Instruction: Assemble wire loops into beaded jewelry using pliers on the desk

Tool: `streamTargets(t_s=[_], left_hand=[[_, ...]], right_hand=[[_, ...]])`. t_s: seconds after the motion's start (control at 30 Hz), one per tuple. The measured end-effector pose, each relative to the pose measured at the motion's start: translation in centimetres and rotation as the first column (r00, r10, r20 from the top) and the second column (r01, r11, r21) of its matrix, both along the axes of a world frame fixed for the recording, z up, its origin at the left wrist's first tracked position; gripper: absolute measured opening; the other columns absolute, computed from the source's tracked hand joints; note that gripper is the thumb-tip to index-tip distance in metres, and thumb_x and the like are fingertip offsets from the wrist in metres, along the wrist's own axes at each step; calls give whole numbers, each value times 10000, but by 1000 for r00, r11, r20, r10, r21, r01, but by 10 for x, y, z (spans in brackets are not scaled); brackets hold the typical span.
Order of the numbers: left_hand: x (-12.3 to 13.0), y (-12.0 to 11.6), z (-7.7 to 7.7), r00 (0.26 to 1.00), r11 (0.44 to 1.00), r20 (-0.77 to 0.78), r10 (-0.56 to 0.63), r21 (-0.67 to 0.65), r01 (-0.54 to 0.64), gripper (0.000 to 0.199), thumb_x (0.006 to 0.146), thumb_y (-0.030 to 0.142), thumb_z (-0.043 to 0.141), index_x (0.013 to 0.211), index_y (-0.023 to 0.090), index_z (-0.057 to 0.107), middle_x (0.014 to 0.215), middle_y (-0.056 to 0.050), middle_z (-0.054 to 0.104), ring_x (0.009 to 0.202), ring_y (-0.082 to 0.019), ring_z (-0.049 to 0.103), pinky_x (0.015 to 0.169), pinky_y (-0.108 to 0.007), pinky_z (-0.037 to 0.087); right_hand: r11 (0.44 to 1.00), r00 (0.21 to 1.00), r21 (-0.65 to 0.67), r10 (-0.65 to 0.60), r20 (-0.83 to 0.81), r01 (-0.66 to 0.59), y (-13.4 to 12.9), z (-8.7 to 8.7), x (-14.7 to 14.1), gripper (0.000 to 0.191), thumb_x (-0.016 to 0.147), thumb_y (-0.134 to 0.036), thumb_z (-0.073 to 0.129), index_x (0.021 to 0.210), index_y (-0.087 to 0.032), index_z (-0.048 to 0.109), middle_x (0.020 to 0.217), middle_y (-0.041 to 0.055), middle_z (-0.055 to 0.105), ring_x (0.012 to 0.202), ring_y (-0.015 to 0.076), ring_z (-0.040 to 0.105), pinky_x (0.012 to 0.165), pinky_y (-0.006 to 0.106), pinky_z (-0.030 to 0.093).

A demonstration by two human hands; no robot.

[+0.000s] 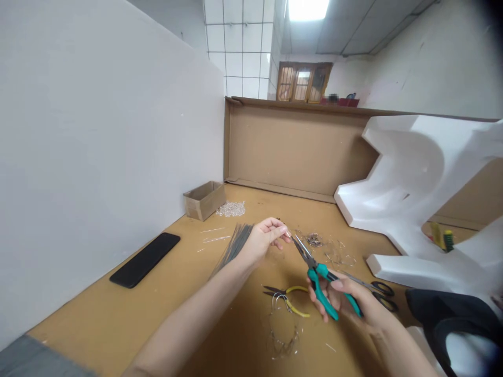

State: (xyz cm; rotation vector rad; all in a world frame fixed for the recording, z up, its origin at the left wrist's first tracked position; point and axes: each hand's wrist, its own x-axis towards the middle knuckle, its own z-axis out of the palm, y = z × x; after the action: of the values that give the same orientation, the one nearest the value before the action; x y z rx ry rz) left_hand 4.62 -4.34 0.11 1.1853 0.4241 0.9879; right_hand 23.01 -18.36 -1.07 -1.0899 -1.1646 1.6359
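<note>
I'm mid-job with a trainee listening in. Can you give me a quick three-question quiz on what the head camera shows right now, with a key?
1. Multiple choice: what does the right hand hold?
A) the scissors
B) the green-handled pliers
C) the yellow-handled pliers
2. True or false: the clear bits lie in a heap beside the small cardboard box.
3. Short answer: which hand is nearer the bundle of thin wires?

Key:
1. B
2. True
3. The left hand
</note>
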Motion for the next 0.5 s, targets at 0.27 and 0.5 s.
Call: streamTargets(t_s=[0.27,0.5], left_hand=[[-8,8,4,1000,997,8,18,69,-18,260,700,346,674,774,140,534,706,-23,649,645,-108,619,534,-186,470],[-6,7,6,995,995,-95,4,95,5,196,729,299,639,773,144,526,712,-15,644,665,-105,626,547,-184,472]], right_hand=[[995,992,-26,99,74,-97,20,-2,6,482,708,-448,500,1083,-149,549,906,124,619,604,179,575,545,303,452],[994,996,-96,59,60,-53,21,0,12,355,727,-406,482,976,-192,616,919,131,629,611,197,573,542,314,432]])
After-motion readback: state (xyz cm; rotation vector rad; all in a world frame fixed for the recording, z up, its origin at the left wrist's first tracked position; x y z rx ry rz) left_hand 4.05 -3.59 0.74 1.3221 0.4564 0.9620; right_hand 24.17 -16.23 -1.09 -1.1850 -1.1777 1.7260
